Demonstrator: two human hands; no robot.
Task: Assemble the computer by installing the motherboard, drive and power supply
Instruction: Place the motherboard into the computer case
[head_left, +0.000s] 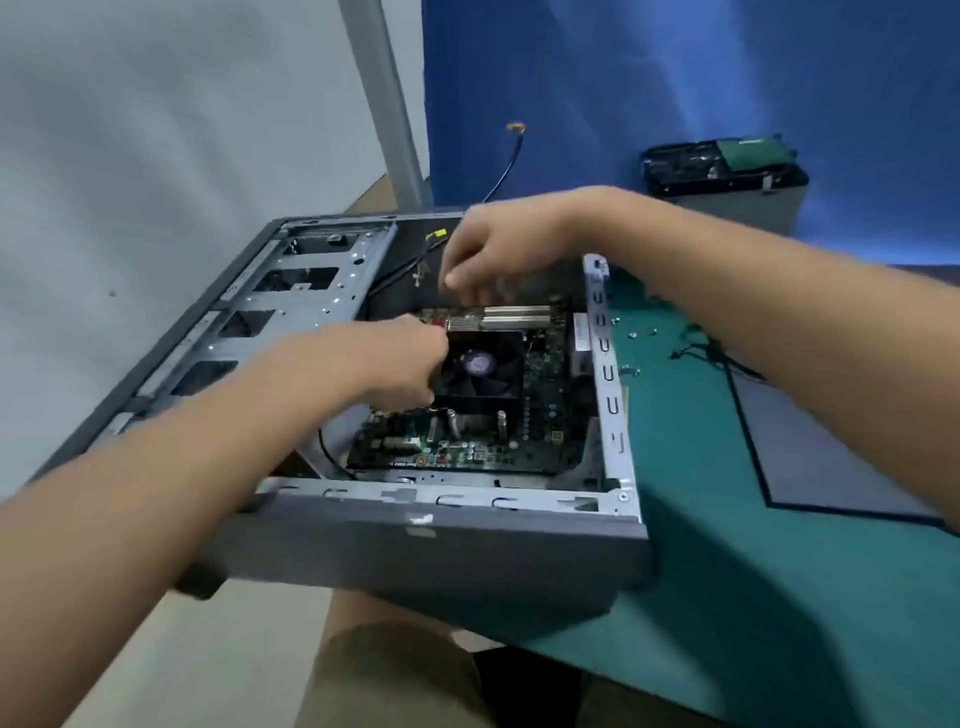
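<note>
Mobo (540, 415) sits in case (441, 545), left grip (395, 358) curled by fan (478, 364), right grip (498, 249) curled at far edge, can't tell what either holds: square board w/ mounts before screwing.

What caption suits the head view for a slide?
Left hand and right hand work above the motherboard inside the open case.
</note>
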